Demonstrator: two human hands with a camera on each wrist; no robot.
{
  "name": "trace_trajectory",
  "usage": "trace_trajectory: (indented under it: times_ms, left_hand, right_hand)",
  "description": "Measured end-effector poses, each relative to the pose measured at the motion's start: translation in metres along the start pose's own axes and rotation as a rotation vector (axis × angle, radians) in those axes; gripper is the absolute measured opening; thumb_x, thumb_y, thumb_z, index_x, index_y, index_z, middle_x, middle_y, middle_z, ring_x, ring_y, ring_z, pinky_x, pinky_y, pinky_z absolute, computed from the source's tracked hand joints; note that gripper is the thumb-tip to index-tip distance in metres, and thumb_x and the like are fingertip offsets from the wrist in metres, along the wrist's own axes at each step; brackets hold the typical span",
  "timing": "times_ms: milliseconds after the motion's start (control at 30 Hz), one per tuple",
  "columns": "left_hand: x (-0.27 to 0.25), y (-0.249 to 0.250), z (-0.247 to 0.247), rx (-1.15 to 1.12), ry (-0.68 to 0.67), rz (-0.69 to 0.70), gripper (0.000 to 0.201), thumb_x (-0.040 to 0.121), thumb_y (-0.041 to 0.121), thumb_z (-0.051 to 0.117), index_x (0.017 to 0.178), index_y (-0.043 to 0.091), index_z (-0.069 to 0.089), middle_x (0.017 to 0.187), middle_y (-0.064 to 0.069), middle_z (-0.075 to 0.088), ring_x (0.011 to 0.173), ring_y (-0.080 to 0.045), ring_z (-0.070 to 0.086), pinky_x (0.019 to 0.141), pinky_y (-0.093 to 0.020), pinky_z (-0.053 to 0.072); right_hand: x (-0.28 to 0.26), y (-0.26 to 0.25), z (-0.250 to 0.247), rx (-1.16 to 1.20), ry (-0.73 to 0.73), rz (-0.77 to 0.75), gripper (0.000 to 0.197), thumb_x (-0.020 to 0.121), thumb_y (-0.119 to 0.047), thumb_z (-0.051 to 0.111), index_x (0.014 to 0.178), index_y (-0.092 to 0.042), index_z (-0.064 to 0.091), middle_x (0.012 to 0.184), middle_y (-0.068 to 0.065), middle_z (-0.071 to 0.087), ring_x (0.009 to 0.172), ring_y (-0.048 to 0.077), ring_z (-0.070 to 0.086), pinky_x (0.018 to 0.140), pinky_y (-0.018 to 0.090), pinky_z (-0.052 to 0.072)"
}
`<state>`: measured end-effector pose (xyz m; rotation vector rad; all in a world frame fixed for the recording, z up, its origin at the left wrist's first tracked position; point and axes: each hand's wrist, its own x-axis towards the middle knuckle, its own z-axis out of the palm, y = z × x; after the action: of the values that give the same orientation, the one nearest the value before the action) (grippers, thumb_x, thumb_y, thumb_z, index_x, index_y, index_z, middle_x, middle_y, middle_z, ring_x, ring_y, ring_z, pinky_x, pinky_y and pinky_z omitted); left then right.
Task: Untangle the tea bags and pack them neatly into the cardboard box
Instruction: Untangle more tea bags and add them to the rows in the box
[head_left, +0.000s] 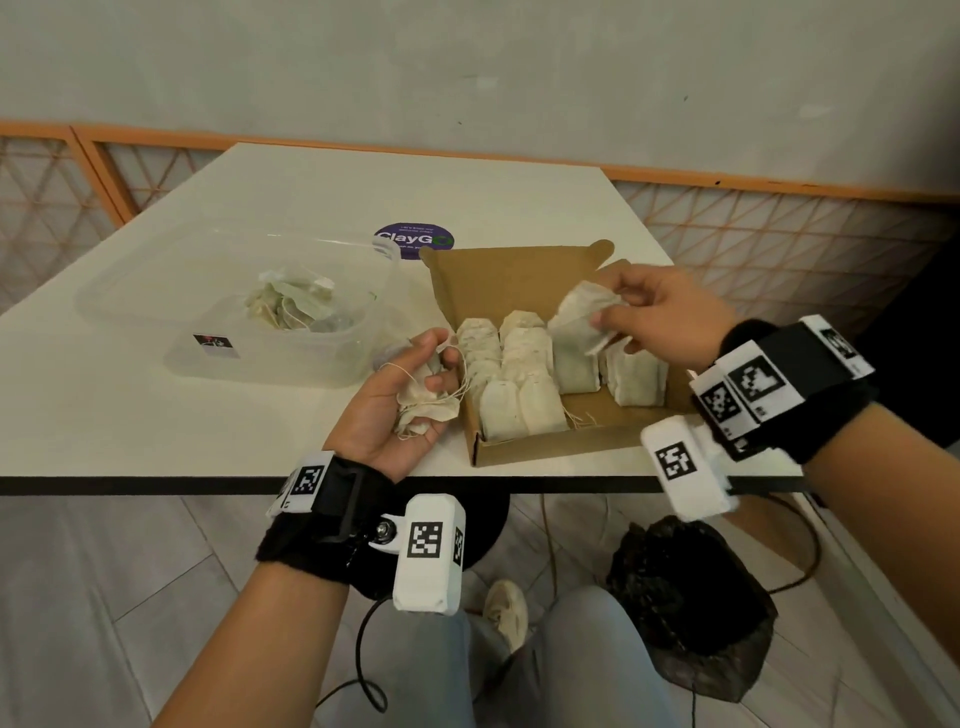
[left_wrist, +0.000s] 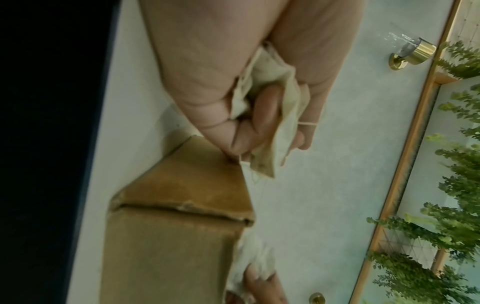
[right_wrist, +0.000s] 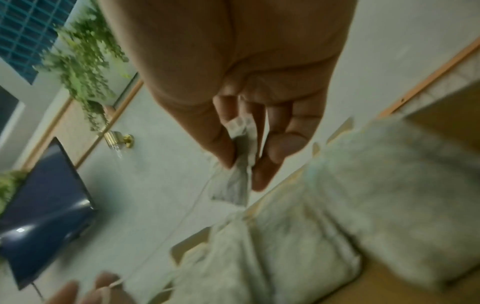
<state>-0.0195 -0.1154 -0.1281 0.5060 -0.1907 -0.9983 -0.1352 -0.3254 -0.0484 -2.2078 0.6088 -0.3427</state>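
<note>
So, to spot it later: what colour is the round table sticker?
Purple, white lettering: the sticker; head view.

In the right wrist view the packed tea bags (right_wrist: 298, 236) are smearing into blur, so their edges cannot be told apart. The cardboard box (left_wrist: 168, 236) is running off the bottom of the left wrist view. The sticker (head_left: 414, 240) is lying partly hidden behind the box flap, its small print unreadable. The pile in the clear container (head_left: 291, 306) is blurring together; no count is possible.

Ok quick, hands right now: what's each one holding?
Left hand: closed around a tangled clump of tea bags and strings.
Right hand: pinching a single tea bag above the cardboard box.
</note>
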Motion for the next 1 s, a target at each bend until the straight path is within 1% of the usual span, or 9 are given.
trace_trajectory:
  times_ms: [67, 167, 300, 433, 533, 667, 733, 833, 1000]
  left_hand:
    - [0.0, 0.0, -0.002, 0.001, -0.017, 0.0, 0.041, 0.051, 0.01, 0.091, 0.084, 0.01, 0.068, 0.078, -0.006, 0.058, 0.049, -0.007, 0.049, 0.042, -0.016, 0.045]
    - [0.001, 0.0, -0.003, -0.023, -0.024, 0.004, 0.043, 0.05, 0.008, 0.091, 0.086, 0.01, 0.067, 0.079, -0.006, 0.057, 0.05, -0.007, 0.049, 0.043, -0.016, 0.046]
    - [0.002, 0.001, -0.005, -0.044, -0.004, 0.011, 0.04, 0.052, 0.008, 0.089, 0.086, 0.01, 0.069, 0.079, -0.006, 0.058, 0.05, -0.007, 0.049, 0.046, -0.016, 0.046]
    - [0.0, 0.0, 0.001, -0.042, 0.074, 0.034, 0.014, 0.072, 0.011, 0.071, 0.085, 0.011, 0.067, 0.077, -0.005, 0.057, 0.048, -0.006, 0.047, 0.046, -0.013, 0.043]
    - [-0.001, -0.001, 0.004, -0.012, 0.114, 0.041, 0.008, 0.085, 0.016, 0.054, 0.089, 0.015, 0.061, 0.076, -0.002, 0.055, 0.048, -0.004, 0.045, 0.047, -0.01, 0.039]
    - [0.0, 0.0, 0.002, -0.002, 0.124, 0.035, 0.008, 0.087, 0.017, 0.053, 0.088, 0.016, 0.061, 0.077, -0.001, 0.055, 0.048, -0.003, 0.045, 0.048, -0.01, 0.038]
    - [0.001, 0.0, 0.0, -0.017, 0.107, 0.027, 0.005, 0.08, 0.015, 0.063, 0.085, 0.015, 0.065, 0.077, -0.002, 0.055, 0.049, -0.004, 0.046, 0.048, -0.01, 0.039]
    - [0.003, 0.001, -0.006, -0.036, 0.047, 0.02, 0.031, 0.056, 0.01, 0.086, 0.082, 0.013, 0.071, 0.078, -0.002, 0.058, 0.051, -0.005, 0.047, 0.051, -0.011, 0.04]
    - [0.003, 0.001, -0.006, -0.027, 0.033, 0.024, 0.047, 0.044, 0.011, 0.094, 0.084, 0.014, 0.07, 0.078, -0.002, 0.058, 0.05, -0.005, 0.048, 0.049, -0.011, 0.039]
  right_hand:
    - [0.001, 0.006, -0.011, -0.212, -0.066, 0.03, 0.014, 0.085, -0.023, 0.063, 0.094, -0.012, 0.064, 0.093, 0.012, 0.067, 0.083, 0.02, 0.059, 0.073, 0.029, 0.045]
    - [-0.003, 0.002, -0.022, -0.362, -0.182, 0.008, 0.019, 0.087, -0.028, 0.062, 0.092, -0.011, 0.07, 0.097, 0.007, 0.068, 0.092, 0.019, 0.059, 0.084, 0.027, 0.04]
    - [-0.003, -0.009, -0.034, -0.393, -0.23, -0.021, 0.016, 0.084, -0.025, 0.066, 0.093, -0.014, 0.072, 0.084, -0.003, 0.067, 0.079, 0.011, 0.058, 0.075, 0.013, 0.04]
    - [0.005, -0.008, -0.039, -0.566, -0.234, -0.01, 0.014, 0.081, -0.023, 0.069, 0.094, -0.017, 0.069, 0.079, -0.005, 0.062, 0.082, 0.015, 0.056, 0.082, 0.03, 0.043]
    - [0.003, -0.006, -0.041, -0.631, -0.306, -0.032, 0.01, 0.082, -0.021, 0.068, 0.092, -0.021, 0.068, 0.076, -0.011, 0.06, 0.076, 0.01, 0.053, 0.073, 0.022, 0.04]
    - [-0.004, -0.006, -0.048, -0.647, -0.443, -0.005, 0.013, 0.082, -0.017, 0.068, 0.095, -0.016, 0.072, 0.081, -0.007, 0.065, 0.075, 0.006, 0.053, 0.076, 0.018, 0.041]
    - [-0.004, -0.003, -0.05, -0.715, -0.48, 0.025, 0.013, 0.083, -0.016, 0.067, 0.095, -0.017, 0.072, 0.075, -0.013, 0.062, 0.072, 0.003, 0.052, 0.071, 0.014, 0.041]
    - [0.001, 0.005, -0.045, -0.828, -0.463, 0.029, 0.018, 0.084, -0.018, 0.066, 0.101, -0.019, 0.072, 0.082, -0.01, 0.063, 0.081, 0.007, 0.054, 0.079, 0.021, 0.041]
    - [0.01, 0.015, -0.033, -0.906, -0.384, -0.042, 0.021, 0.084, -0.021, 0.065, 0.105, -0.02, 0.069, 0.093, -0.004, 0.058, 0.088, 0.011, 0.05, 0.077, 0.023, 0.037]
